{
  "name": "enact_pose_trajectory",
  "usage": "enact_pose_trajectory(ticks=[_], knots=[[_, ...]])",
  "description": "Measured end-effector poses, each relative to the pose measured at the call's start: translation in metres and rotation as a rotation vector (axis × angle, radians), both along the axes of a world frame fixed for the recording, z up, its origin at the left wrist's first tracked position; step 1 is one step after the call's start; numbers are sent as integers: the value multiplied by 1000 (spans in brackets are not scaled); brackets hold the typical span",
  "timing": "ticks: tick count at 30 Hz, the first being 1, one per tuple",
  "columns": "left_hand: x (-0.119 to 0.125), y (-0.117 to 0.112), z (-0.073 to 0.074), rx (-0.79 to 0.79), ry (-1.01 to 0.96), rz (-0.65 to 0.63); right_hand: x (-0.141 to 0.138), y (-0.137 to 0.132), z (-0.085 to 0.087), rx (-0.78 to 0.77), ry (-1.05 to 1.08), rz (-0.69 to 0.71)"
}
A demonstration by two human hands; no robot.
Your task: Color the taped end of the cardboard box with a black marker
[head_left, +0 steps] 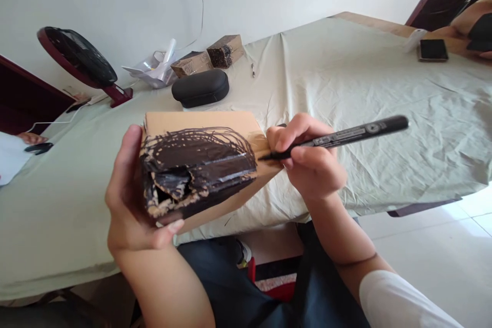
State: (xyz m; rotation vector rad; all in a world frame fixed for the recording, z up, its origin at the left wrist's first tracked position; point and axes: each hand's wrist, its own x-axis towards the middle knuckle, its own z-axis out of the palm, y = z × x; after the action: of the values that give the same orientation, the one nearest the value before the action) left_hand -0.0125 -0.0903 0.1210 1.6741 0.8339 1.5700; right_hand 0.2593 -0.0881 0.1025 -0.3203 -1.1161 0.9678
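My left hand point(128, 205) grips a brown cardboard box point(203, 119) by its left end, thumb underneath and fingers along the side. Black scribbles and a solid black patch cover much of the box's facing side, and its near left corner is torn open in a ragged hole. In my right hand point(313, 161) is a black marker pen point(357, 130), held between thumb and fingers. The pen's tip points left at the right edge of the black patch; whether it touches the cardboard I cannot tell for sure.
A black oblong case point(200, 88) lies behind the box, near two more cardboard boxes point(225, 51) and a plastic bag point(157, 72). A dark red fan point(80, 59) stands at left. Far right, a phone point(432, 50) lies near another person's arm point(471, 23). A pale cloth point(384, 92) covers the table.
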Motion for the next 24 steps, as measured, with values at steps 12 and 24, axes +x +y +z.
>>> enact_pose_trajectory(ticks=[12,24], knots=[[-4,27,-113,-335,-271,56,15,71,-63,-155,-396,-273],[-25,24,-141,-603,-520,280,8,97,-114,-489,-406,65]])
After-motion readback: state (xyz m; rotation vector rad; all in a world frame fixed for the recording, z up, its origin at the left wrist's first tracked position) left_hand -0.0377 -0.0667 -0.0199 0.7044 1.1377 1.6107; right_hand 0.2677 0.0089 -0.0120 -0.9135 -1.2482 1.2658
